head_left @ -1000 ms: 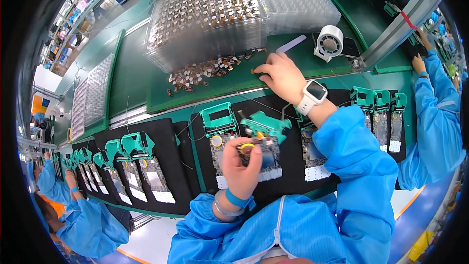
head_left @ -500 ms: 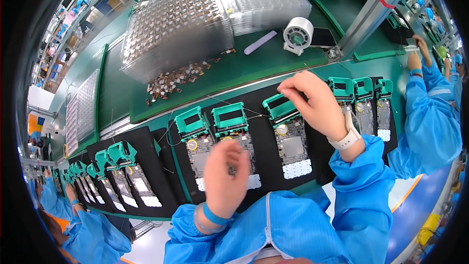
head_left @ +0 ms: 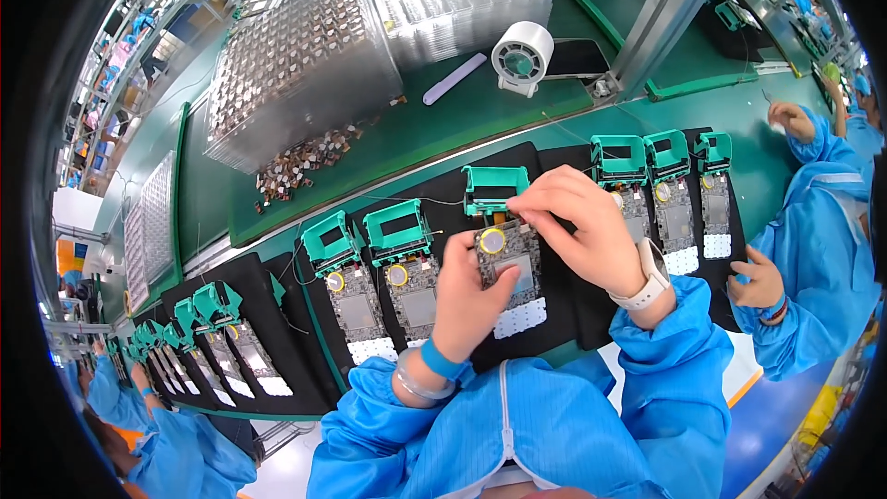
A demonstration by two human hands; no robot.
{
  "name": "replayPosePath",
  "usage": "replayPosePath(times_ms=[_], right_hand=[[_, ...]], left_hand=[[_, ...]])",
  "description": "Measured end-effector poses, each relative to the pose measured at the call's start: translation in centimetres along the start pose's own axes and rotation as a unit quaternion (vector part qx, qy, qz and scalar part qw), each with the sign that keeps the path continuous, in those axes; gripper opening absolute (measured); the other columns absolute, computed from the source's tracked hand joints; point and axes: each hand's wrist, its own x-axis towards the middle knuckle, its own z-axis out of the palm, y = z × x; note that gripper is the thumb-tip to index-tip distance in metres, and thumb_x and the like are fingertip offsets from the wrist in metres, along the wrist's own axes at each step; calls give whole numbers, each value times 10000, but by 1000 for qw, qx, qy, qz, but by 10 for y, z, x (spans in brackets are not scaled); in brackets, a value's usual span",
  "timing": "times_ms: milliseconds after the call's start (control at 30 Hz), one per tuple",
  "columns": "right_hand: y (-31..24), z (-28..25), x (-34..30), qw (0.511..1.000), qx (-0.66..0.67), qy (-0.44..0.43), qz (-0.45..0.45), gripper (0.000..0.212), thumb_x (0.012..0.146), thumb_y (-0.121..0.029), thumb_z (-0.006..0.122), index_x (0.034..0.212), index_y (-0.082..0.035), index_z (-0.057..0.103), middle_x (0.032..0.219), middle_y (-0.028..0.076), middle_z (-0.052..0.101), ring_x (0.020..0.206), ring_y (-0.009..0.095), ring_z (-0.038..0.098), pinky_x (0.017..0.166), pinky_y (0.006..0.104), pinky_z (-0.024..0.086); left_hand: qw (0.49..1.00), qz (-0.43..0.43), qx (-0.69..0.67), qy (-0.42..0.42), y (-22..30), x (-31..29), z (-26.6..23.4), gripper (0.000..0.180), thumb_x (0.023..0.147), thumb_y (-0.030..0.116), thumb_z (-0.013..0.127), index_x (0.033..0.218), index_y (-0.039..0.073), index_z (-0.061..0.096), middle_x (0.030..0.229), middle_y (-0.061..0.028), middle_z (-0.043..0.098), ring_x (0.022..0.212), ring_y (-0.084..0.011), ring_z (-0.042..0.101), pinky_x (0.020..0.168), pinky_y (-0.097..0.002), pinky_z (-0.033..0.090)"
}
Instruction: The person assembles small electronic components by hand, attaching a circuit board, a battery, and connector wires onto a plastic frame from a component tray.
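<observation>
A circuit board (head_left: 522,265) with a round yellow-rimmed part and a white lower end lies on a black mat in front of me. A green plastic frame (head_left: 496,175) sits at its far end. My left hand (head_left: 462,300) grips the board by its left edge, thumb over the face and fingers at the side. My right hand (head_left: 582,226) is closed in a pinch at the board's far right corner, just below the green frame; what lies between its fingertips is too small to tell. More boards with green frames (head_left: 397,226) lie to the left and right.
Beyond the mat stand stacked clear trays (head_left: 286,65) of small parts, with a loose pile of parts (head_left: 300,166) beside them. A white fan (head_left: 523,57), a pale purple strip (head_left: 454,79) and a metal post (head_left: 670,18) stand farther back. Co-workers' sleeves (head_left: 813,249) flank me.
My left hand has moved right and taken hold of the board's edge. The right hand has come down to the board's far corner. The frame and board now sit straighter. The view has shifted slightly.
</observation>
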Motion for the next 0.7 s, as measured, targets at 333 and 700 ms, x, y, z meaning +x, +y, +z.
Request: replayPosePath(times_ms=[333,700], right_hand=[[-12,5,-4,998,47,-35,-8,185,750,7,631,912,-82,625,832,64,592,813,277,549,717,366,434],[-12,3,-8,998,40,-53,1,187,730,-2,655,897,-81,632,818,63,587,800,271,544,708,363,429]], left_hand=[[994,-49,-84,-59,19,-3,-14,321,807,-68,623,1097,3,509,1039,-43,576,978,-81,539,817,-205,424],[993,-45,-100,-50,21,-6,-13,268,829,-39,624,1072,12,522,939,-5,570,879,-51,527,769,-183,418]])
